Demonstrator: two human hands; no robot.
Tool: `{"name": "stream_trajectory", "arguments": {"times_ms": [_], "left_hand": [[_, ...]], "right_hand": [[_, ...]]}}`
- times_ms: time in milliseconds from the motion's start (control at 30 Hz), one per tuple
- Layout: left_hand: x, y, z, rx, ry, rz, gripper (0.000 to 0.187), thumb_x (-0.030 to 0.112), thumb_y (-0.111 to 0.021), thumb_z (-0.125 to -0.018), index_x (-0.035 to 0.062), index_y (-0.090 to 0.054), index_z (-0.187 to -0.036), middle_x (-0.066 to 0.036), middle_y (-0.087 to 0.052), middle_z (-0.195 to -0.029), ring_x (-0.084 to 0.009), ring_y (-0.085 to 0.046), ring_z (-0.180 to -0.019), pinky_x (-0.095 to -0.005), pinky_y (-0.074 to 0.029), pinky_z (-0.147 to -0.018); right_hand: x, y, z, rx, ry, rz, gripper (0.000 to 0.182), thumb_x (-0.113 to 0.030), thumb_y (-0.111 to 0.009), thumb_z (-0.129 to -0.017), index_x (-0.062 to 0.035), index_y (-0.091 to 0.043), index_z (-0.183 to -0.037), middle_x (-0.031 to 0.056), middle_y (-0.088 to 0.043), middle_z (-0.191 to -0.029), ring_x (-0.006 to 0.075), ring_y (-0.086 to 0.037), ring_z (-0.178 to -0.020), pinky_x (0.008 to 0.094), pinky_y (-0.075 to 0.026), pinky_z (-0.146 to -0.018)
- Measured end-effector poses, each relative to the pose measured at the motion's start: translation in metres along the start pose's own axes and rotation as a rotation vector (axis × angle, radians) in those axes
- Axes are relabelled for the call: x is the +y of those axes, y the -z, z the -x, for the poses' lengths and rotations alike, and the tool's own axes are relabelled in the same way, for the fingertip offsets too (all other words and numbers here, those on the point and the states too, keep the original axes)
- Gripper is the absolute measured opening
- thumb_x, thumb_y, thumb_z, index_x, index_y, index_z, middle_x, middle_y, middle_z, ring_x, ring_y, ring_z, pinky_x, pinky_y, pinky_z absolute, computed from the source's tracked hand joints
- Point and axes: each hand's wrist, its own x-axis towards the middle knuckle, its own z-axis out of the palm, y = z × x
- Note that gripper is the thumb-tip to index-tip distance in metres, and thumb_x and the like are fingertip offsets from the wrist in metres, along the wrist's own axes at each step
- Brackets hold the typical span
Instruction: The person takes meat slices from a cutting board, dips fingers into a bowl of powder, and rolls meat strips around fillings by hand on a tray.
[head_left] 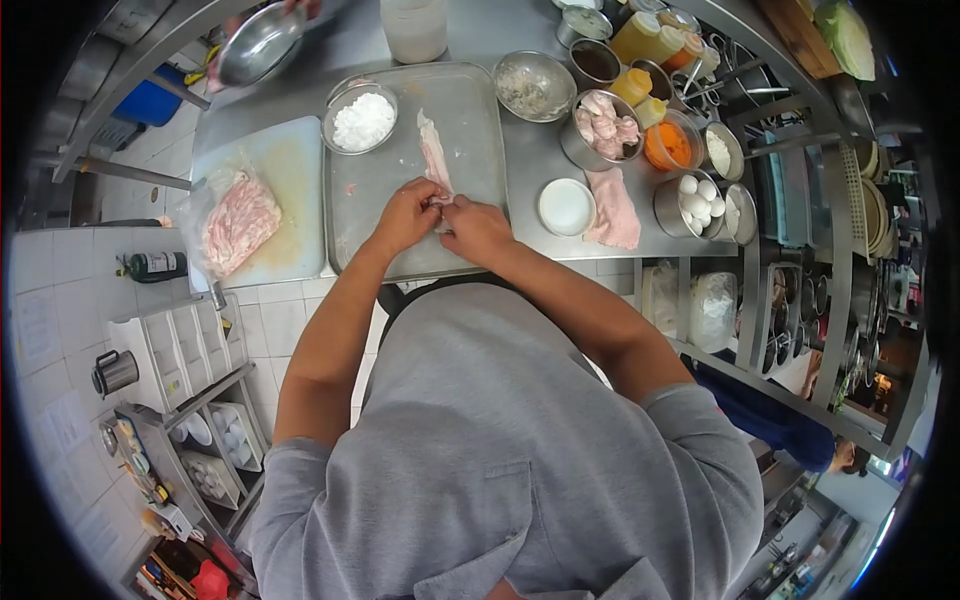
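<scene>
Both hands meet over the near part of a metal tray (385, 225). My left hand (408, 213) pinches the near end of a long pale meat strip (432, 150), which stretches away along the tray. Close against it, my right hand (475, 230) has its fingers closed on the same end of the strip. The fingertips hide how that end is folded. A metal bowl of white powder (364, 121) sits at the tray's far left corner. On a white cutting board (300, 160) to the left lies a bag of sliced meat (241, 222).
Right of the tray are a white bowl (567, 208), a pink cloth (612, 210), a pot of meat rolls (606, 125), eggs (700, 202) and an empty-looking metal bowl (535, 86). Another person's hands hold a metal bowl (262, 45) at the far left.
</scene>
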Motion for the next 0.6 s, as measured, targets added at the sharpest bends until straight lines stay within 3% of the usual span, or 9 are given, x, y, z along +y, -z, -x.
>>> {"name": "stream_trajectory", "arguments": {"times_ms": [100, 167, 267, 333, 400, 533, 600], "left_hand": [[-0.005, -0.002, 0.000, -0.008, -0.012, -0.046, 0.030, -0.004, -0.073, -0.092, -0.0011, -0.077, -0.122, -0.013, -0.075, -0.118, -0.0271, -0.072, -0.099, -0.0373, -0.059, -0.090], [-0.007, -0.003, 0.001, 0.034, -0.080, -0.032, 0.031, -0.004, -0.071, -0.092, -0.0001, -0.077, -0.122, -0.014, -0.074, -0.119, -0.0297, -0.072, -0.101, -0.0390, -0.059, -0.090], [-0.005, 0.001, 0.002, 0.007, -0.089, -0.090, 0.032, -0.004, -0.070, -0.092, 0.0012, -0.078, -0.122, -0.015, -0.074, -0.120, -0.0316, -0.072, -0.103, -0.0404, -0.059, -0.090], [0.000, 0.005, 0.007, 0.002, -0.072, -0.100, 0.032, -0.004, -0.070, -0.090, 0.0020, -0.079, -0.121, -0.015, -0.074, -0.119, -0.0329, -0.072, -0.104, -0.0409, -0.059, -0.090], [-0.001, 0.002, 0.008, 0.033, -0.126, -0.074, 0.031, -0.001, -0.073, -0.089, 0.0016, -0.079, -0.119, -0.014, -0.074, -0.116, -0.0322, -0.072, -0.104, -0.0415, -0.059, -0.089], [-0.001, 0.000, 0.008, 0.061, -0.189, -0.135, 0.031, 0.004, -0.078, -0.087, 0.0011, -0.079, -0.117, -0.013, -0.075, -0.112, -0.0305, -0.071, -0.099, -0.0412, -0.059, -0.088], [0.000, 0.001, 0.007, 0.054, -0.118, -0.090, 0.031, 0.008, -0.082, -0.086, 0.0000, -0.078, -0.116, -0.012, -0.074, -0.109, -0.0287, -0.071, -0.094, -0.0396, -0.058, -0.088]], "right_hand": [[0.000, -0.010, -0.007, -0.015, -0.035, 0.077, 0.029, -0.016, -0.073, -0.092, -0.0023, -0.079, -0.118, 0.0219, -0.078, -0.121, 0.0396, -0.080, -0.105, 0.0530, -0.064, -0.092], [0.013, -0.028, -0.018, 0.044, 0.087, 0.264, 0.024, -0.015, -0.069, -0.093, -0.0029, -0.082, -0.110, 0.0210, -0.081, -0.111, 0.0387, -0.081, -0.098, 0.0525, -0.065, -0.088], [0.017, -0.024, -0.020, 0.051, 0.075, 0.194, 0.021, -0.018, -0.068, -0.096, -0.0036, -0.081, -0.104, 0.0202, -0.081, -0.110, 0.0382, -0.081, -0.093, 0.0522, -0.065, -0.085], [0.012, -0.012, -0.017, -0.010, 0.024, 0.173, 0.023, -0.021, -0.070, -0.097, -0.0031, -0.081, -0.107, 0.0210, -0.082, -0.112, 0.0379, -0.081, -0.100, 0.0528, -0.064, -0.089], [0.010, 0.002, -0.012, 0.073, 0.006, 0.028, 0.027, -0.022, -0.070, -0.098, -0.0026, -0.082, -0.112, 0.0201, -0.081, -0.114, 0.0399, -0.079, -0.107, 0.0535, -0.062, -0.096], [0.008, 0.020, -0.025, 0.035, 0.010, -0.015, 0.029, -0.022, -0.068, -0.099, -0.0026, -0.081, -0.117, 0.0222, -0.080, -0.116, 0.0419, -0.078, -0.110, 0.0558, -0.060, -0.099], [0.009, 0.028, -0.041, -0.117, -0.031, 0.012, 0.029, -0.023, -0.069, -0.100, -0.0035, -0.080, -0.118, 0.0224, -0.079, -0.115, 0.0431, -0.076, -0.112, 0.0564, -0.058, -0.101]]}}
